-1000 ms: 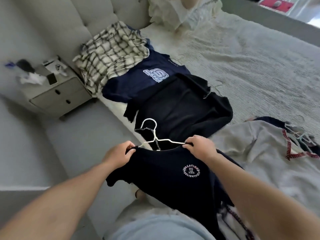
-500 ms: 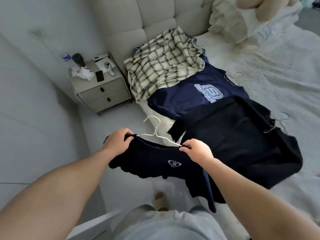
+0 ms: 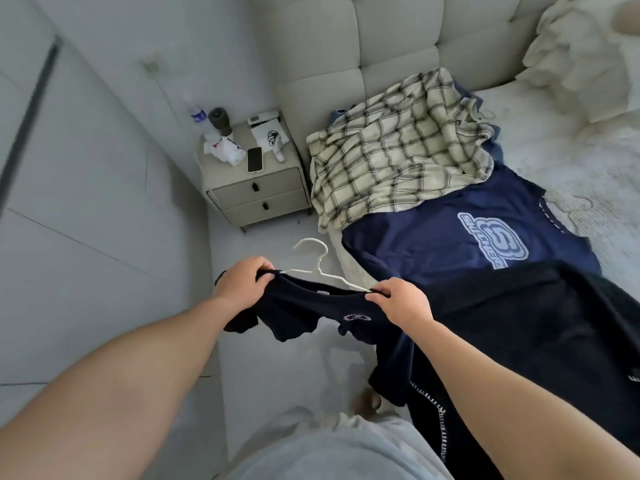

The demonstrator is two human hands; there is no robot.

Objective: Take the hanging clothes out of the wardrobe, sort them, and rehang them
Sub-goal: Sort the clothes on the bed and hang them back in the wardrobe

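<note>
A person stands beside a bed (image 3: 571,161), both bare arms reaching forward. The left hand (image 3: 242,284) and right hand (image 3: 401,303) each grip a shoulder of a dark navy T-shirt (image 3: 311,313), the fingers (image 3: 381,292) curled over the fabric at either end of a white hanger (image 3: 317,268) threaded through the neck, its hook standing up and clear of the collar. The shirt hangs in the air over the floor (image 3: 277,358) between the person and the mattress edge, its small chest logo facing up. Just beyond the right hand, a black garment (image 3: 536,323) lies spread on the bed, partly overlapping a navy T-shirt with a pale printed logo (image 3: 450,237). Farther up, a cream checked shirt (image 3: 398,147) is heaped against the padded headboard (image 3: 398,32). Left of the bed, a two-drawer nightstand (image 3: 259,195) carries a phone (image 3: 255,160), a dark cup (image 3: 219,121), a bottle (image 3: 197,114) and crumpled tissue (image 3: 225,150).
</note>
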